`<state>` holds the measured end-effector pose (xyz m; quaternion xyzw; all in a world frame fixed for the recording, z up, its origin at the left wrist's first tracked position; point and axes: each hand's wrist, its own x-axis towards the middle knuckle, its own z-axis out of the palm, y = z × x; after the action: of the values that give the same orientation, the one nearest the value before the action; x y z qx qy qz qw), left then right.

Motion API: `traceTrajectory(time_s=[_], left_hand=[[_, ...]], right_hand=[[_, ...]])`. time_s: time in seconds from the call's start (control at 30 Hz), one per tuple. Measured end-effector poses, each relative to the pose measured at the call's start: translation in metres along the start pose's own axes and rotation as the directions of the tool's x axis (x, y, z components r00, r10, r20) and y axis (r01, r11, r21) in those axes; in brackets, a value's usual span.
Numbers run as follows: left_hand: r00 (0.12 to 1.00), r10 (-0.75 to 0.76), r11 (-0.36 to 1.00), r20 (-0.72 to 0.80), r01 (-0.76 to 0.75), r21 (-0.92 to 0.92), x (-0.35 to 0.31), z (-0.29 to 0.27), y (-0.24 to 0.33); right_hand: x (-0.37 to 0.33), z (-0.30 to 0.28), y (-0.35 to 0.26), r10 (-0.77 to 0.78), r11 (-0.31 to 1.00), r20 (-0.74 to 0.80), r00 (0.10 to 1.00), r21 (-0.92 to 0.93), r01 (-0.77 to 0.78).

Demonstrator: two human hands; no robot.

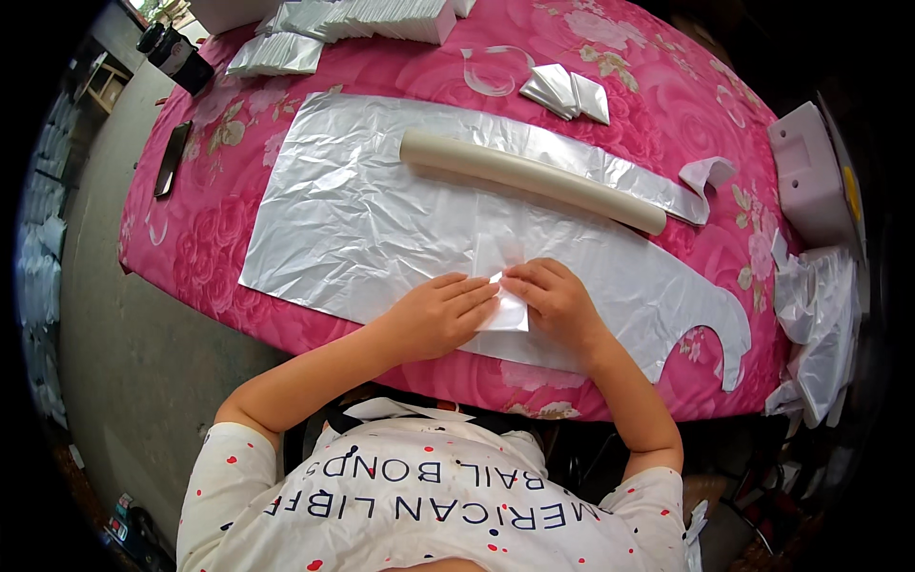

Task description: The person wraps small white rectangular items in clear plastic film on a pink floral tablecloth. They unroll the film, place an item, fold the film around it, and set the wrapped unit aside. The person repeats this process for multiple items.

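Both my hands are at a small folded white plastic bag (508, 316) near the table's front edge. My left hand (444, 315) lies along its left side, fingers close together and fingertips pressing on it; the thumb is hidden. From the right, my right hand (555, 300) pinches the bag's upper edge with curled fingers. Underneath is a large, flat, silvery-white plastic bag (334, 210), wrinkled, with a curved cut-out and long handle strips at its right end. Beyond my hands, a beige cardboard tube (529, 181) rests slantwise across it.
A pink flowered cloth (210, 229) covers the table. Several folded packets (569, 92) and long stacks (372, 21) lie at the back. A phone (172, 159) and a dark bottle (175, 57) are left; a white foam box (813, 172) and loose plastic bags (818, 324) are right.
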<state>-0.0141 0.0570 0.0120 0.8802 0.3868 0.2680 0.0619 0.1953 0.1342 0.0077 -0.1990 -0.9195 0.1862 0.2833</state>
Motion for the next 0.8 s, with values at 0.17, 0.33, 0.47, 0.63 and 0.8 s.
traceTrajectory(time_s=[0.17,0.33,0.47,0.63,0.8], left_hand=[[0.993,-0.098,0.987,0.068,0.105,-0.118,-0.01,0.003,-0.004],[0.825,-0.543,0.78,0.157,0.565,-0.27,0.011,-0.005,0.004],[0.686,-0.721,0.612,0.094,0.695,-0.377,0.023,0.006,-0.014],[0.577,-0.797,0.463,0.179,0.774,-0.433,0.033,0.003,-0.021],[0.686,-0.725,0.637,0.062,0.703,-0.317,0.036,-0.008,-0.017]], right_hand=[[-0.007,-0.001,-0.017,0.127,0.985,-0.001,0.992,0.114,-0.126],[0.005,-0.005,-0.016,0.657,0.635,0.197,0.727,0.374,-0.676],[0.034,-0.015,-0.008,0.792,0.344,0.397,0.463,0.338,-0.876],[0.047,-0.018,0.009,0.758,0.237,0.549,0.352,0.27,-0.933],[0.051,-0.018,0.011,0.756,0.251,0.564,0.333,0.22,-0.943]])
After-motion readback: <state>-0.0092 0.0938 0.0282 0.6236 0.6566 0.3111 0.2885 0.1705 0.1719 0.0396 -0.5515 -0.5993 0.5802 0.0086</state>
